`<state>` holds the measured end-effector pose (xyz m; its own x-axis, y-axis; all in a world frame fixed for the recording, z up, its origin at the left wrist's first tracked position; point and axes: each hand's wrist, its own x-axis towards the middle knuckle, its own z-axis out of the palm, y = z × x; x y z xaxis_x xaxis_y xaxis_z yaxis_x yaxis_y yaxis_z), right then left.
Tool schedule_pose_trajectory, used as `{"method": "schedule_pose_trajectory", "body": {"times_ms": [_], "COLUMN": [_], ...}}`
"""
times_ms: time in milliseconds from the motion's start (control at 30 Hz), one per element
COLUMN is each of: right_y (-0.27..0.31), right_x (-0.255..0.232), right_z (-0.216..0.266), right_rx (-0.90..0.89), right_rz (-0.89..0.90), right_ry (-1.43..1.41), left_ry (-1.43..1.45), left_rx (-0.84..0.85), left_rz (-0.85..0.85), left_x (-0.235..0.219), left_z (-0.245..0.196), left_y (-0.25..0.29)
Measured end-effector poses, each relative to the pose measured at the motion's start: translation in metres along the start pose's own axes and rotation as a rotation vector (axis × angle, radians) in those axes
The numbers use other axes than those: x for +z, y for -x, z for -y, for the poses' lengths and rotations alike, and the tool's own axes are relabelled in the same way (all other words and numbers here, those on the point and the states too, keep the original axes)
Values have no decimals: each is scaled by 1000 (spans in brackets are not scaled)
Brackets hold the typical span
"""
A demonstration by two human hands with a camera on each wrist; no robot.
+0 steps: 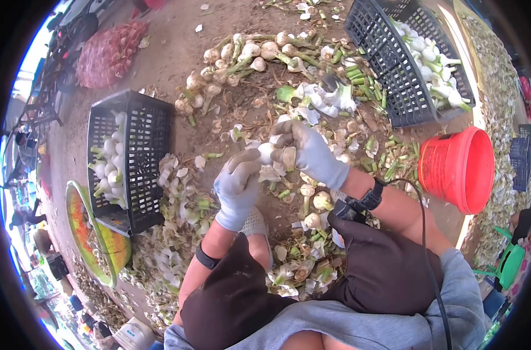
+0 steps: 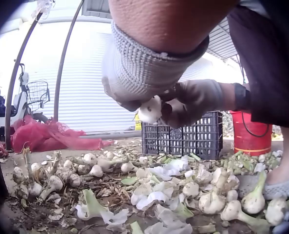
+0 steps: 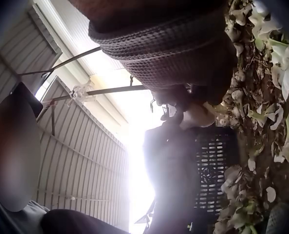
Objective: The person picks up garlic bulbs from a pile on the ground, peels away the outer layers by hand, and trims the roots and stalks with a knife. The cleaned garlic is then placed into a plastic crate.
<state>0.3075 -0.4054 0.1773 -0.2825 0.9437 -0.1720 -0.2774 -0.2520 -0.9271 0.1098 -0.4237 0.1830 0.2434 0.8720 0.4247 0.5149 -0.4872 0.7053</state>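
Observation:
A white, peeled-looking garlic bulb (image 1: 266, 153) is held between two gloved hands above the littered ground. My left hand (image 1: 237, 185), in a pale knit glove with tan fingertips, grips it from the left with curled fingers. From the other side my right hand (image 1: 316, 156), gloved alike, has its thumb and curled fingers at the bulb. In the left wrist view the bulb (image 2: 150, 110) shows its smooth white side below the left glove. Dim and backlit in the right wrist view, the bulb (image 3: 199, 116) is partly hidden by the hand.
Untrimmed garlic (image 1: 268, 51) lies in an arc ahead, with loose peels (image 1: 323, 100) nearer. One black crate (image 1: 146, 166) of white bulbs stands left, another crate (image 1: 393, 73) at the right back. A red bucket (image 1: 455, 169) is on the right, a yellow-green basket (image 1: 114, 256) at left.

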Motion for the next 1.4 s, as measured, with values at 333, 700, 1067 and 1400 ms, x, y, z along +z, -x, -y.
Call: {"method": "schedule_pose_trajectory", "body": {"times_ms": [333,700,1067,1400], "right_y": [3,19,28,5], "right_x": [-38,-26,-30,-69], "right_z": [-15,12,26,-31], "right_rx": [23,226,152,207], "right_rz": [73,114,-90,-245], "right_ry": [-138,-291,-266,-284], "left_ry": [29,-183,104,598], "left_rx": [36,370,-40,-368], "left_rz": [-22,10,-98,-177], "left_x": [8,11,15,28], "left_z": [-11,-29,-34,-21], "left_y": [-7,-22,-20,-17]}}
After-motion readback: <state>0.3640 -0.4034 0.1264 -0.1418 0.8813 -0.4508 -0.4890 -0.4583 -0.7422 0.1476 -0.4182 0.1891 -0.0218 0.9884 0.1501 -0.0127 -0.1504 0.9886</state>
